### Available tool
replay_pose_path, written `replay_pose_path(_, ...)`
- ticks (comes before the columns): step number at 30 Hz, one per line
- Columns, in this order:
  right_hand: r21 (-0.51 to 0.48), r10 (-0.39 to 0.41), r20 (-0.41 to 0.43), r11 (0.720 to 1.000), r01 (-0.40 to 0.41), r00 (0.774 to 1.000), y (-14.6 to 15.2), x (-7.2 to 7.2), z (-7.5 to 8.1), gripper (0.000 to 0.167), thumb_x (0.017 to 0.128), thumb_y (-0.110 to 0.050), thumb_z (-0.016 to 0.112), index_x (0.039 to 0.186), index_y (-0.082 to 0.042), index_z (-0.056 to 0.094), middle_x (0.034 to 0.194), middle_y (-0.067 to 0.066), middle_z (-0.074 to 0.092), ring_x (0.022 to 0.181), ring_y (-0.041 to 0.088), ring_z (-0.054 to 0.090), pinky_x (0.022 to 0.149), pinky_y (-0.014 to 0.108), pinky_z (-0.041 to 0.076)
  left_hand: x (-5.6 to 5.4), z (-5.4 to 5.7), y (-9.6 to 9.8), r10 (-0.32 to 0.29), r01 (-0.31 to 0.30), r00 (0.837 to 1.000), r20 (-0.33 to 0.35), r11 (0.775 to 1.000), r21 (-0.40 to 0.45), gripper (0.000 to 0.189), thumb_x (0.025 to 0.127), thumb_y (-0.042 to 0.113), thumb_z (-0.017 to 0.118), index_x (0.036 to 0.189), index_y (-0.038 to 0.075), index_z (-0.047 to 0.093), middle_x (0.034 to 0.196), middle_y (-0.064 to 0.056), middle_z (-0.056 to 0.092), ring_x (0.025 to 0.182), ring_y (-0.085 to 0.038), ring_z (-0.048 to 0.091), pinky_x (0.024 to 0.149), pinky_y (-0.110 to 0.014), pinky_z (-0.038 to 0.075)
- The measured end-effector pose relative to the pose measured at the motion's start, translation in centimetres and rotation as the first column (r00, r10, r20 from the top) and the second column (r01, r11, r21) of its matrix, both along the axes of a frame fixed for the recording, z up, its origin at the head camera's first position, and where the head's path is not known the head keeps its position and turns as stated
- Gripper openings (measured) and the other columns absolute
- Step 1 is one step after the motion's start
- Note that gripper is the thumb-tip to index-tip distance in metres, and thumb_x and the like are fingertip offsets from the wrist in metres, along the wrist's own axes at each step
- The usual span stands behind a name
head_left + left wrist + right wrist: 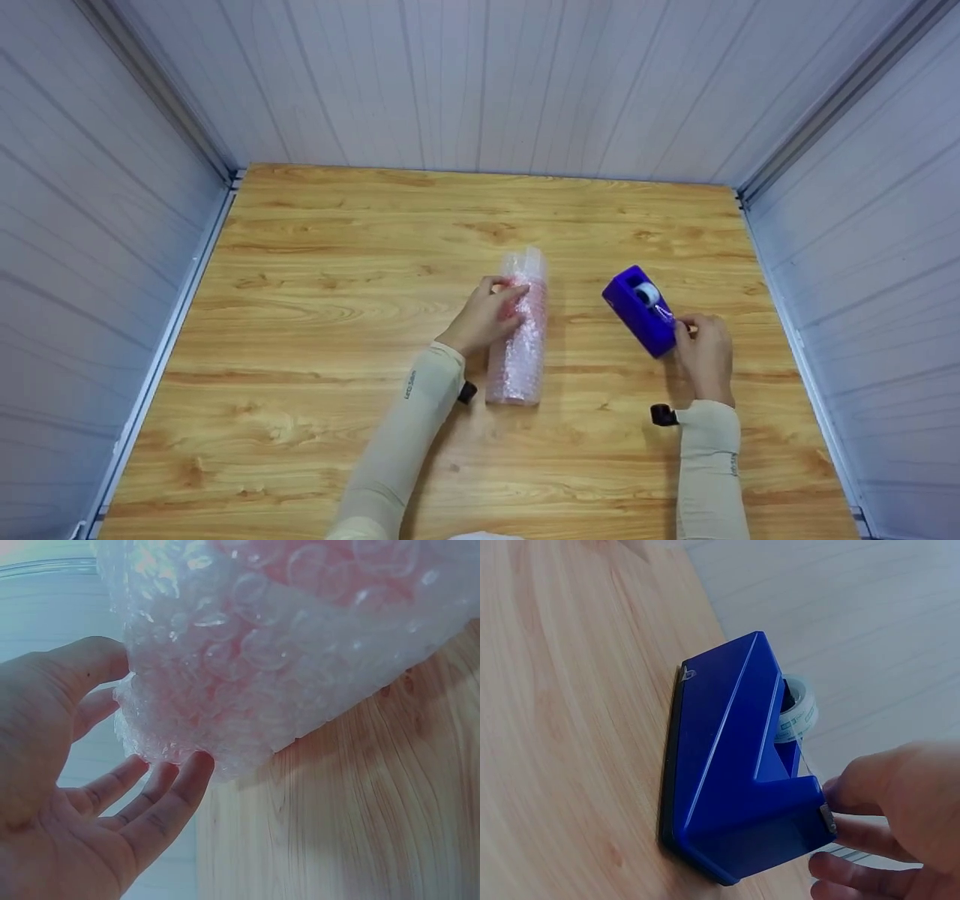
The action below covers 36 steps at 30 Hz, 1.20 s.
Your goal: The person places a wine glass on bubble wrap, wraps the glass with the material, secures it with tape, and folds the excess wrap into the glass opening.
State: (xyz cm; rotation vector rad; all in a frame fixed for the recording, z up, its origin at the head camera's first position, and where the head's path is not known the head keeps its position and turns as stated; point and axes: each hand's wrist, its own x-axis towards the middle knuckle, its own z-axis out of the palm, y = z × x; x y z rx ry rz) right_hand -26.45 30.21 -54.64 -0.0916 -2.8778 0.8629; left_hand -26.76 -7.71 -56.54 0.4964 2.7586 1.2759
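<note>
Bubble wrap [517, 367], rolled into a tube with something pinkish showing through, lies mid-table [300, 360], its length running roughly from 12 to 6 o'clock. The left hand [486, 316], fingers spread, comes in from 8 o'clock and rests its fingertips on the tube; light, steady contact should be enough, as heavy pressure could flatten the bubbles or let the tube roll. At about 3 o'clock from it stands the blue dispenser [637, 321], its toothed cutter [827, 819] facing 5 o'clock. There the right hand [709, 356] seems to pinch the end of the tape [801, 718] between thumb and finger. Judging by that angle, a smooth, low pull toward 5 o'clock would suit, since nothing braces the dispenser and a jerk might drag it. Tearing is best done with a quick downward twist across the teeth, keeping fingertips off them and the sticky side from folding. Where the wrap's loose edge lies, I cannot tell.
</note>
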Motion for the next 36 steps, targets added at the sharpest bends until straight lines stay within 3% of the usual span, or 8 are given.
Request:
replay_pose_path(5, 0.015, -0.017, 0.030, 1.000, 0.017, 0.999, 0.0, 0.0, 0.3, 0.029, 0.103, -0.018, 0.053, 0.111, 0.005, 0.070, 0.109, 0.022, 0.056, 0.094, 0.037, 0.057, 0.079, 0.049, 0.048, -0.2, 0.0, 0.2, -0.005, 0.005, 1.000, -0.004, 1.000, -0.011, 0.054, 0.094, 0.025, 0.071, 0.145, 0.015, 0.056, 0.145, -0.017, 0.041, 0.130, -0.034, 0.043, 0.109, -0.042, 0.038)
replay_pose_path(12, -0.004, 0.004, -0.022, 1.000, -0.004, 1.000, -0.1, -0.2, 0.4, 0.024, 0.099, -0.011, 0.056, 0.105, 0.009, 0.070, 0.101, 0.025, 0.058, 0.090, 0.039, 0.057, 0.077, 0.049, 0.048, -0.3, -0.2, 0.2, -0.023, 0.021, 0.997, -0.069, 0.999, -0.032, 0.050, 0.094, 0.022, 0.072, 0.141, 0.013, 0.059, 0.142, -0.020, 0.043, 0.128, -0.036, 0.046, 0.106, -0.044, 0.040)
replay_pose_path(18, -0.001, 0.020, 0.053, 1.000, -0.020, 0.998, -0.1, -0.3, 0.9, 0.030, 0.100, -0.015, 0.052, 0.109, 0.009, 0.068, 0.110, 0.026, 0.056, 0.090, 0.038, 0.058, 0.076, 0.048, 0.048, -0.2, -0.1, 0.1, -0.018, 0.016, 0.999, -0.046, 0.999, -0.028, 0.051, 0.094, 0.023, 0.072, 0.142, 0.013, 0.058, 0.143, -0.019, 0.043, 0.128, -0.035, 0.045, 0.106, -0.043, 0.040)
replay_pose_path(25, -0.091, -0.030, 0.018, 0.995, 0.032, 0.999, -0.6, -0.5, 1.5, 0.031, 0.099, -0.016, 0.055, 0.107, 0.010, 0.068, 0.116, 0.029, 0.054, 0.103, 0.042, 0.055, 0.088, 0.052, 0.046, -0.1, 0.0, 0.1, -0.017, 0.017, 0.999, -0.036, 1.000, -0.021, 0.052, 0.094, 0.023, 0.072, 0.143, 0.013, 0.057, 0.144, -0.018, 0.043, 0.129, -0.035, 0.044, 0.108, -0.043, 0.039)
replay_pose_path(29, -0.141, -0.064, 0.046, 0.988, 0.070, 0.997, -0.7, -0.6, 1.8, 0.029, 0.098, -0.016, 0.056, 0.107, 0.008, 0.068, 0.116, 0.030, 0.054, 0.110, 0.042, 0.047, 0.093, 0.053, 0.039, -0.1, 0.0, 0.1, -0.013, 0.013, 1.000, -0.018, 1.000, -0.005, 0.052, 0.094, 0.023, 0.071, 0.144, 0.014, 0.056, 0.144, -0.017, 0.042, 0.130, -0.033, 0.044, 0.108, -0.040, 0.038)
replay_pose_path(36, -0.191, -0.056, 0.117, 0.979, 0.078, 0.992, -0.4, -0.7, 1.9, 0.030, 0.100, -0.017, 0.056, 0.110, 0.008, 0.067, 0.119, 0.031, 0.060, 0.124, 0.047, 0.043, 0.106, 0.057, 0.030, -0.1, -0.2, 0.0, -0.004, 0.004, 1.000, -0.026, 1.000, 0.005, 0.052, 0.094, 0.021, 0.072, 0.143, 0.014, 0.057, 0.143, -0.017, 0.042, 0.130, -0.031, 0.044, 0.108, -0.037, 0.039)
